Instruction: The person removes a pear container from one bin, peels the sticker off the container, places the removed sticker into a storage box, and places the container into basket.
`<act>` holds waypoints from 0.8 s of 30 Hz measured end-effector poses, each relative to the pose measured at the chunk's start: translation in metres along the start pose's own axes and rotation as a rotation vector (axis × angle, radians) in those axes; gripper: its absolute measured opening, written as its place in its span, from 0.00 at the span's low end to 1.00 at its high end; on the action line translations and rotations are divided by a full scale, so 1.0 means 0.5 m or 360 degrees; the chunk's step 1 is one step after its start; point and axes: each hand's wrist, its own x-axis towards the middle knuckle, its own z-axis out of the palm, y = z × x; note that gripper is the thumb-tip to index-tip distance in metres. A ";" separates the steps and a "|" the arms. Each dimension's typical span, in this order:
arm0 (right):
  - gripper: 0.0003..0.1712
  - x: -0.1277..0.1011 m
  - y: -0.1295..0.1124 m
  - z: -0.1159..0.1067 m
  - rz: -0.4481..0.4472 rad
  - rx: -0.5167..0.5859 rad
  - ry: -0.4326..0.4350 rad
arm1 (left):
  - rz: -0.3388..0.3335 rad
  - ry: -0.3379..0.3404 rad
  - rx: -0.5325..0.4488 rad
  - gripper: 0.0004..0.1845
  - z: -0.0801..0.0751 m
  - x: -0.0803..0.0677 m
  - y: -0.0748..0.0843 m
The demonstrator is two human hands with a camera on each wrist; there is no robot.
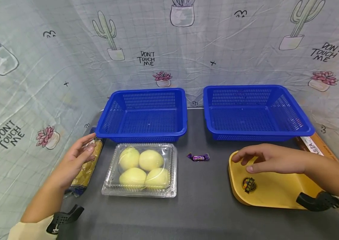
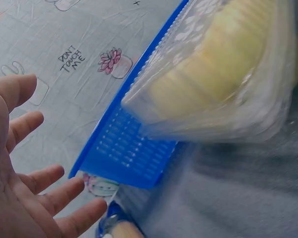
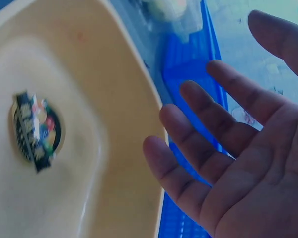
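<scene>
My left hand (image 1: 77, 161) hovers with spread fingers above a long yellow packet (image 1: 88, 166) at the table's left side, holding nothing. To its right lies a clear plastic clamshell box (image 1: 171, 170) with several round yellow-green fruits (image 1: 151, 160) inside; the left wrist view shows the box (image 2: 213, 119) beyond the fingers. My right hand (image 1: 265, 158), also holding nothing, is over a yellow tray (image 1: 271, 190), its fingers loosely bent. In the right wrist view a round dark label (image 3: 37, 130) shows on the tray's floor. A candy in a purple wrapper (image 1: 198, 157) lies between box and tray.
Two blue perforated baskets, a left one (image 1: 145, 136) and a right one (image 1: 259, 134), stand side by side at the back. A flat box with "STA" lettering (image 1: 311, 145) lies behind the right forearm. Cactus-printed cloth (image 1: 169, 43) encloses the table (image 1: 199, 206).
</scene>
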 end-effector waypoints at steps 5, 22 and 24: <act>0.24 0.015 -0.017 0.017 0.0032 0.0071 0.0046 | -0.0086 0.0025 0.0096 0.29 -0.013 0.023 0.002; 0.39 0.162 -0.055 0.100 0.0094 0.0255 0.0293 | -0.0207 0.0083 0.0173 0.33 -0.057 0.091 -0.052; 0.40 0.183 -0.059 0.108 0.0101 0.0307 0.0311 | -0.0199 0.0091 0.0169 0.33 -0.061 0.096 -0.058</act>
